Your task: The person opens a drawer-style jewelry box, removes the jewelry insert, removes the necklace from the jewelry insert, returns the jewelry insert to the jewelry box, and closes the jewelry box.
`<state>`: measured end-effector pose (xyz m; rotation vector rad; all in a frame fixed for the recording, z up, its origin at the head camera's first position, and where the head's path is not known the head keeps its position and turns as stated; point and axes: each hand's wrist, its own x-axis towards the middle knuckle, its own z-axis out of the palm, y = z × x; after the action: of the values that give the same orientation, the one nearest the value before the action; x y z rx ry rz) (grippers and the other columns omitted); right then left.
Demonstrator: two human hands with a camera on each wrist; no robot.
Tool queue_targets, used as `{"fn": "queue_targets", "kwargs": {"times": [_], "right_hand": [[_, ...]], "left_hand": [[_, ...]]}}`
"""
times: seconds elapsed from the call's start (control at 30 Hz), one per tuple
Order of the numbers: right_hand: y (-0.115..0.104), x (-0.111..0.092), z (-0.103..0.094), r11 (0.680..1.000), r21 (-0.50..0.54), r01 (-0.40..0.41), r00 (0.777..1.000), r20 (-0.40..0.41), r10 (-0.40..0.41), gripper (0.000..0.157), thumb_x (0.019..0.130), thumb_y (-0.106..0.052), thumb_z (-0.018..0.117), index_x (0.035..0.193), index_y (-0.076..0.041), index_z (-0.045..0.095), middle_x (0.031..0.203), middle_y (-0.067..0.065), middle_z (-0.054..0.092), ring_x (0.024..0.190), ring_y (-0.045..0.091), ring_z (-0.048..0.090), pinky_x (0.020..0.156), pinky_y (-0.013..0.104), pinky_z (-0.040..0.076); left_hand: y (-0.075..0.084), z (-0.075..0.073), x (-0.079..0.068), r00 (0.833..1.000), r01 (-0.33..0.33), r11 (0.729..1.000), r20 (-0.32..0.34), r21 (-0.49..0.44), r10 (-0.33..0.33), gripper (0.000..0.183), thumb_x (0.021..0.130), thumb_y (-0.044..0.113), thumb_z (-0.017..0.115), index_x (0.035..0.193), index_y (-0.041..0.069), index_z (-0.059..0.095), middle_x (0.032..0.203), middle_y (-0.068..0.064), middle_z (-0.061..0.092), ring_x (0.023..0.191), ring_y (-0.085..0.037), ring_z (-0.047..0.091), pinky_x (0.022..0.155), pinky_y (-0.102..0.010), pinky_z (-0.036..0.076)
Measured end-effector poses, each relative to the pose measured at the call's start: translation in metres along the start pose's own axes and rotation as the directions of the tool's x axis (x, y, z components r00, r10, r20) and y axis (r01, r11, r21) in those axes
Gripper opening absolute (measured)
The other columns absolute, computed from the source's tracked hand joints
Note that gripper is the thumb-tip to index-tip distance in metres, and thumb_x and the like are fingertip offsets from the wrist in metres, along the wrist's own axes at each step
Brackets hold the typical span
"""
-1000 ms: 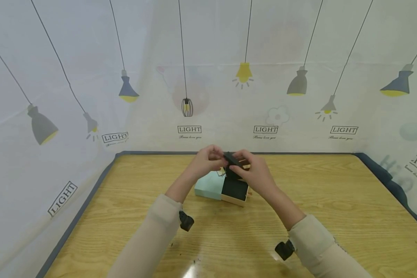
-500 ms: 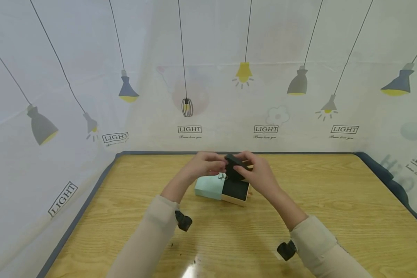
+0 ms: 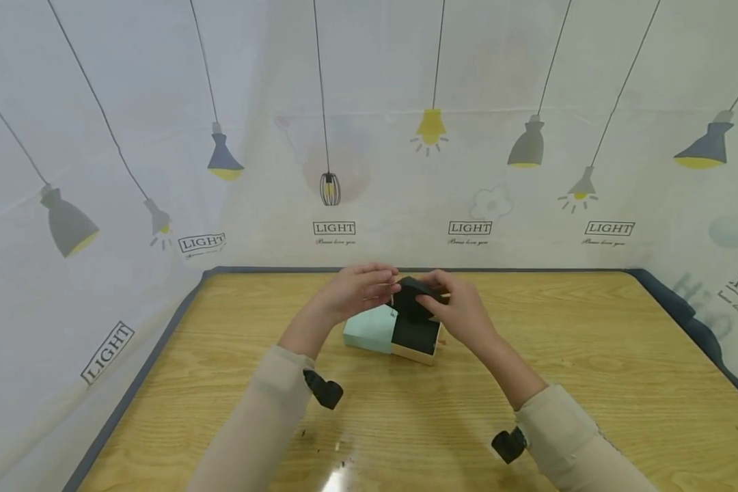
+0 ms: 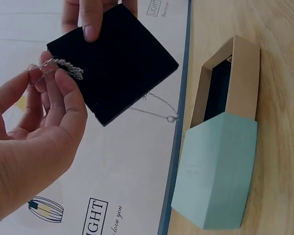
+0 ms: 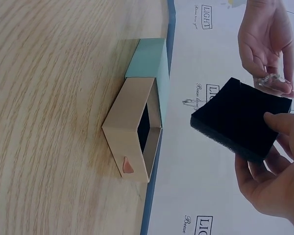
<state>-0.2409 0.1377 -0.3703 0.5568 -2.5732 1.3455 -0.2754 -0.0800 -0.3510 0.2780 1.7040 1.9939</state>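
My right hand (image 3: 464, 307) grips a square black foam pad (image 4: 112, 63) by its edge, thumb on one face and fingers behind. A thin silver chain (image 4: 68, 67) passes through the pad's left side in the left wrist view. One looped part is pinched by the fingers of my left hand (image 4: 44, 117); another part with a clasp dangles behind the pad. Under the hands, a box lies on the table: a mint-green sleeve (image 3: 369, 331) with a beige drawer (image 5: 130, 107) slid partway out. Dark lining shows inside the drawer.
The wooden table (image 3: 406, 424) runs back to a pale curtain (image 3: 381, 137) printed with lamps, which also rises on both sides. An orange pull tab (image 5: 128, 165) sticks out from the drawer's front.
The pad has tilted so its broad face shows more and has come slightly lower. My left hand has turned, its fingers straighter beside the pad. The box has stayed put.
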Motion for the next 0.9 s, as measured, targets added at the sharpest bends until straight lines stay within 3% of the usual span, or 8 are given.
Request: {"fn": "queue_targets", "kwargs": {"times": [0.1, 0.27, 0.4, 0.6, 0.77, 0.9], "right_hand": [[0.000, -0.001, -0.001, 1.000, 0.006, 0.002, 1.000, 0.000, -0.002, 0.025, 0.092, -0.008, 0.070, 0.117, -0.005, 0.067, 0.111, 0.015, 0.072, 0.103, 0.029, 0.069, 0.090, 0.046, 0.060], [0.002, -0.002, -0.002, 1.000, 0.002, -0.016, 1.000, 0.006, 0.016, 0.024, 0.093, -0.008, 0.069, 0.116, -0.004, 0.067, 0.110, 0.015, 0.072, 0.102, 0.029, 0.068, 0.090, 0.046, 0.060], [0.005, -0.003, -0.003, 1.000, -0.001, -0.026, 1.000, 0.004, 0.026, 0.023, 0.093, -0.009, 0.069, 0.116, -0.004, 0.066, 0.109, 0.015, 0.072, 0.102, 0.028, 0.068, 0.091, 0.047, 0.059], [0.009, -0.004, -0.004, 0.999, 0.003, -0.033, 0.999, -0.002, 0.033, 0.024, 0.093, -0.009, 0.070, 0.116, -0.004, 0.066, 0.109, 0.015, 0.072, 0.103, 0.029, 0.068, 0.091, 0.047, 0.059], [0.012, -0.004, -0.004, 0.999, 0.008, -0.034, 0.999, -0.005, 0.034, 0.025, 0.092, -0.008, 0.070, 0.116, -0.003, 0.066, 0.108, 0.016, 0.072, 0.102, 0.029, 0.068, 0.090, 0.047, 0.059], [0.014, -0.006, -0.004, 0.999, 0.002, -0.037, 0.999, -0.017, 0.037, 0.026, 0.092, -0.009, 0.070, 0.117, -0.003, 0.065, 0.107, 0.016, 0.071, 0.101, 0.029, 0.068, 0.088, 0.046, 0.059]], "left_hand": [[0.002, 0.000, 0.000, 0.999, -0.033, 0.997, -0.005, -0.065, 0.033, 0.014, 0.105, 0.011, 0.047, 0.113, 0.008, 0.059, 0.093, 0.004, 0.070, 0.091, -0.007, 0.068, 0.088, -0.023, 0.057], [0.007, -0.001, -0.003, 0.997, -0.066, 0.985, -0.051, -0.160, 0.058, 0.012, 0.105, 0.010, 0.047, 0.111, 0.008, 0.057, 0.097, 0.001, 0.065, 0.094, -0.009, 0.067, 0.108, -0.038, 0.051], [0.010, -0.004, -0.006, 0.995, -0.073, 0.975, -0.080, -0.208, 0.058, 0.013, 0.105, 0.012, 0.048, 0.114, 0.010, 0.057, 0.102, 0.001, 0.064, 0.100, -0.011, 0.065, 0.113, -0.043, 0.045], [0.014, -0.011, -0.011, 0.994, -0.089, 0.976, -0.086, -0.200, 0.073, 0.032, 0.106, 0.016, 0.048, 0.136, 0.006, 0.049, 0.117, 0.000, 0.061, 0.112, -0.015, 0.060, 0.106, -0.035, 0.052], [0.016, -0.021, -0.015, 0.993, -0.089, 0.980, -0.089, -0.180, 0.074, 0.044, 0.107, 0.018, 0.044, 0.149, 0.004, 0.039, 0.134, -0.006, 0.057, 0.128, -0.021, 0.054, 0.115, -0.040, 0.044], [0.016, -0.030, -0.019, 0.992, -0.088, 0.983, -0.099, -0.158, 0.073, 0.046, 0.108, 0.020, 0.041, 0.152, 0.005, 0.036, 0.151, -0.014, 0.046, 0.129, -0.020, 0.054, 0.120, -0.042, 0.038]]}}
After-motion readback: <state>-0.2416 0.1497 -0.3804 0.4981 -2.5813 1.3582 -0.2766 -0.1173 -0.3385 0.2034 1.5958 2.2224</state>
